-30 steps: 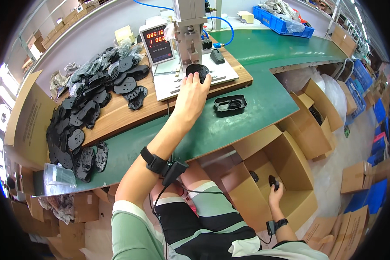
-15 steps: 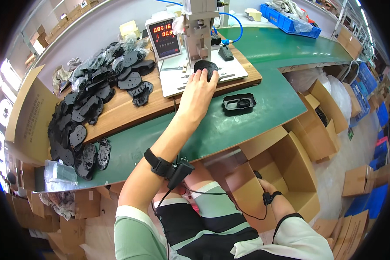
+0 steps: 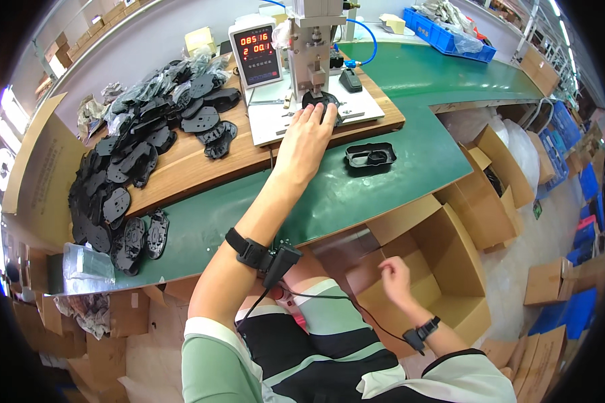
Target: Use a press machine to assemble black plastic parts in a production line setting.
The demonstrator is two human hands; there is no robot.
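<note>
My left hand (image 3: 302, 144) reaches onto the white base of a bench press machine (image 3: 316, 47). Its fingertips hold a black plastic part (image 3: 320, 102) in place under the press head. The part is partly hidden by the fingers. My right hand (image 3: 396, 279) is raised over an open cardboard box (image 3: 454, 258), its fingers loosely curled and smeared by motion; no dark part shows in it. On the green tabletop, right of the left hand, lies a black oblong plastic housing (image 3: 371, 156) with a raised rim.
Many black plastic parts (image 3: 138, 164) lie heaped on the wooden board and table at left, some in clear film. A display box (image 3: 257, 57) with red digits stands beside the press. A clear plastic box (image 3: 87, 265) sits at the table's left edge. Another cardboard box (image 3: 494, 178) stands at right.
My right hand has come up and left out of the cardboard box, and the dark thing it held is gone from view. My left hand stays at the press; the press head is lower and the digits differ.
</note>
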